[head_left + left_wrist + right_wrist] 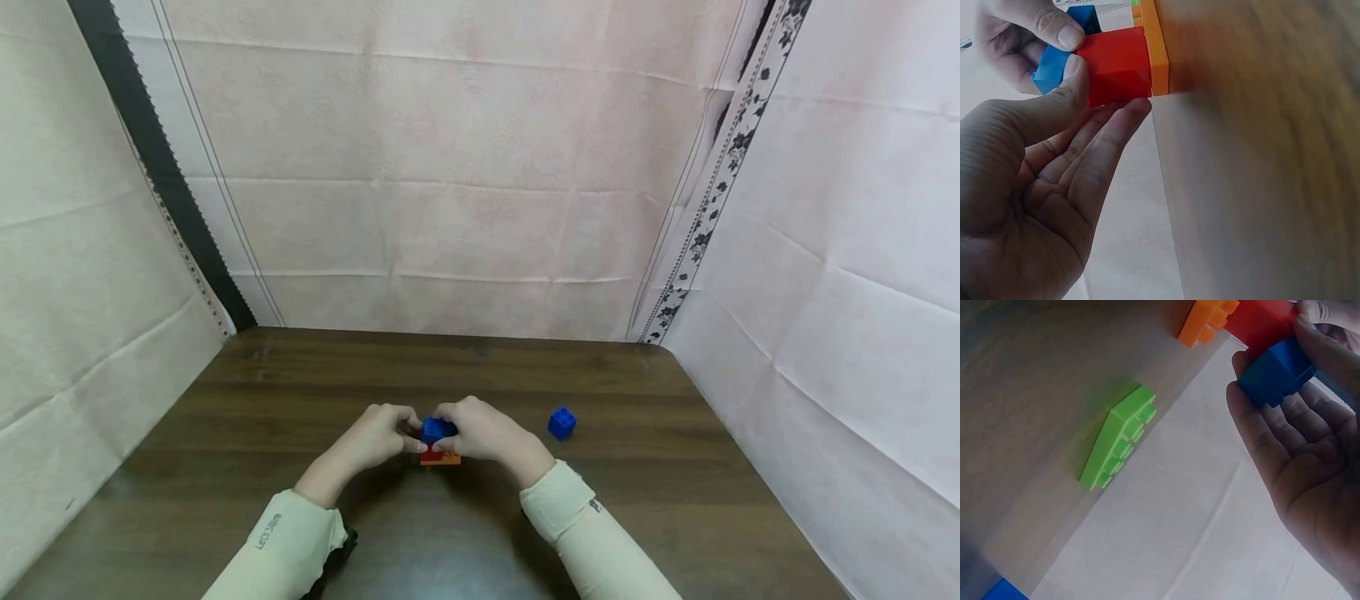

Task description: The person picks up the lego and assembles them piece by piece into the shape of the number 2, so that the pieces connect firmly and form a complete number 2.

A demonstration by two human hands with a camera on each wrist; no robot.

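On the table, an orange toy building brick [442, 459] lies flat with a red brick [1119, 65] standing on it. A blue brick [437, 429] sits on the red one, and its edges jut out to the side in the left wrist view. My left hand [378, 437] pinches the red brick between thumb and fingers, the thumb near the blue one. Opposite it, my right hand [480, 429] holds the blue brick [1279, 372] with thumb and fingers. Fingers cover part of the joint between blue and red.
A loose blue brick [562, 423] lies on the brown wooden table [600, 517], right of my right hand. A long green brick [1119, 437] rests on the table in the right wrist view. Pale cloth [480, 208] hangs behind and at both sides.
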